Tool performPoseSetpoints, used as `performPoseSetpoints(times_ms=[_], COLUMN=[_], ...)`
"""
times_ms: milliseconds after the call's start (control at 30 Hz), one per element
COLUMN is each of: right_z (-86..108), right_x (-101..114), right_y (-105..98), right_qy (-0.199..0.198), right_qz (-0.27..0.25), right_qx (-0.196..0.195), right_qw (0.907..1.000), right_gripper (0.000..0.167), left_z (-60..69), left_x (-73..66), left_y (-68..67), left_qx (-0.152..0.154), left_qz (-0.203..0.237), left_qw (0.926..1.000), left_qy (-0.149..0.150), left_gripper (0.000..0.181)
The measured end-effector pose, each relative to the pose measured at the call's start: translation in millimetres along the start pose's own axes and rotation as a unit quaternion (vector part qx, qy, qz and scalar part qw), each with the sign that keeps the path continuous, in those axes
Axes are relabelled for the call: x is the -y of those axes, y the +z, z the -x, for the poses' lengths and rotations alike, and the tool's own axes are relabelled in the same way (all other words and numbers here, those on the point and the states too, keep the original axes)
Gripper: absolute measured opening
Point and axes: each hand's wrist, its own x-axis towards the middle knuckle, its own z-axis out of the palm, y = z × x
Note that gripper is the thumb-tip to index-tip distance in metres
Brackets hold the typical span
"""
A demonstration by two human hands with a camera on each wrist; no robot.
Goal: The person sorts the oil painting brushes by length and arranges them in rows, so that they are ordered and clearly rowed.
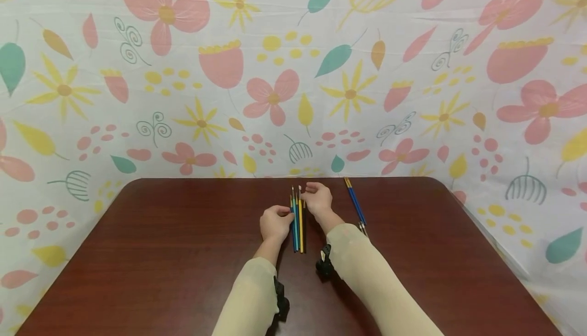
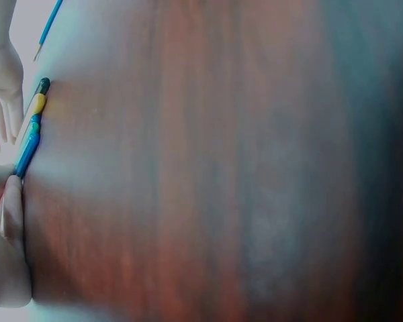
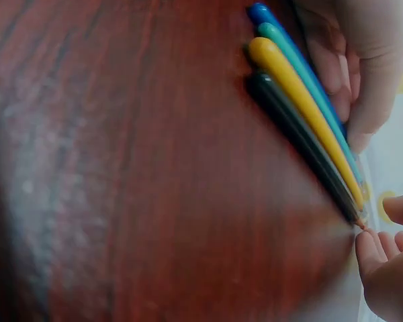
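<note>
A row of paintbrushes lies side by side on the table, tips toward the far edge: a blue paintbrush [image 3: 258,11], a teal one [image 3: 302,60], a yellow one [image 3: 285,70] and a black one [image 3: 289,117]. At the row's left side my left hand [image 1: 276,224] touches the blue brush with its fingers. My right hand [image 1: 318,199] is beside the far end of the row, fingers loosely bent. In the right wrist view its fingertips [image 3: 367,243] are at the tip of the black brush, with nothing gripped between thumb and fingers.
More paintbrushes with blue handles [image 1: 356,202] lie to the right of my right hand. The right sleeve [image 1: 353,249] partly covers other brush tips [image 1: 362,228] there. Beyond the brown table [image 1: 160,254] hangs a flower-patterned cloth [image 1: 275,142].
</note>
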Motion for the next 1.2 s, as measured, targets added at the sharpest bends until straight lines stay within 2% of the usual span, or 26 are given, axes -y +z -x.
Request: performPoseSetpoints(times_ms=[367, 733, 1200], right_z=[-2.1, -2.0, -3.8], right_x=[-5.0, -6.1, -8.5], right_y=[3.1, 6.4, 4.7], right_qy=[-0.030, -0.065, -0.019], right_qz=[0.048, 0.121, 0.049], right_qx=[-0.014, -0.018, -0.048], right_qw=[0.9983, 0.9904, 0.9975], right_gripper=[0.038, 0.035, 0.038], left_z=[1.0, -0.5, 0.1], left_x=[-0.9, -0.8, -0.8], left_y=[-0.9, -0.4, -2.2], left_qx=[-0.001, -0.002, 0.000], left_qz=[-0.001, -0.001, 0.005], left_qw=[1.0000, 1.0000, 1.0000], left_qy=[0.007, 0.002, 0.003], left_gripper=[0.015, 0.014, 0.015])
